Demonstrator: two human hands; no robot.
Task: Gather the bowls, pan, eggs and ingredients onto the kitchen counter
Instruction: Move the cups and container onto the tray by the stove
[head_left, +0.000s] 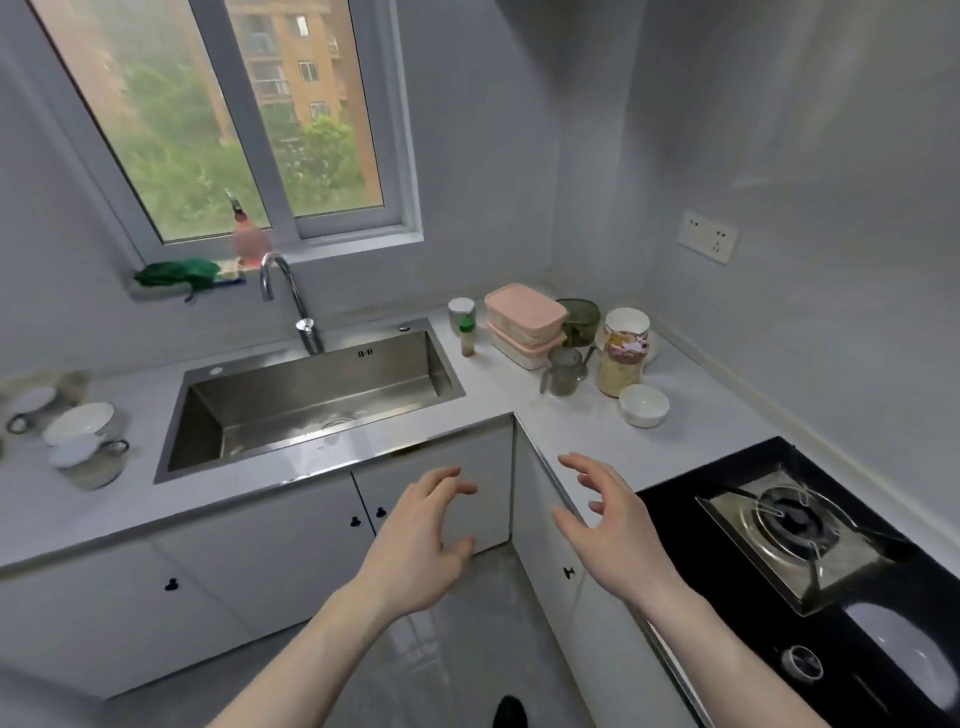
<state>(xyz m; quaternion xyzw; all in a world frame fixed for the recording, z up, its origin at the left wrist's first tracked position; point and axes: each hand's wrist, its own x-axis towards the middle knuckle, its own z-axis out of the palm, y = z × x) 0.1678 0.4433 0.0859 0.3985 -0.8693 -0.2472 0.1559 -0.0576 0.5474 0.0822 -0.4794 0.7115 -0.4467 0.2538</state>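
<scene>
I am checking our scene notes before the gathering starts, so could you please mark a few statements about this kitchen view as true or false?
1. Both hands hold nothing. True: the left hand and right hand hover with loose, spread fingers.
2. The sink is full of dishes. False: its basin shows only bare steel.
3. Two pink containers are stacked in the corner. True.
4. The small white bowl sits on the gas burner. False: it stands on the counter, beside a jar.
5. A pan rests on the burner. False: nothing is on it.
</scene>
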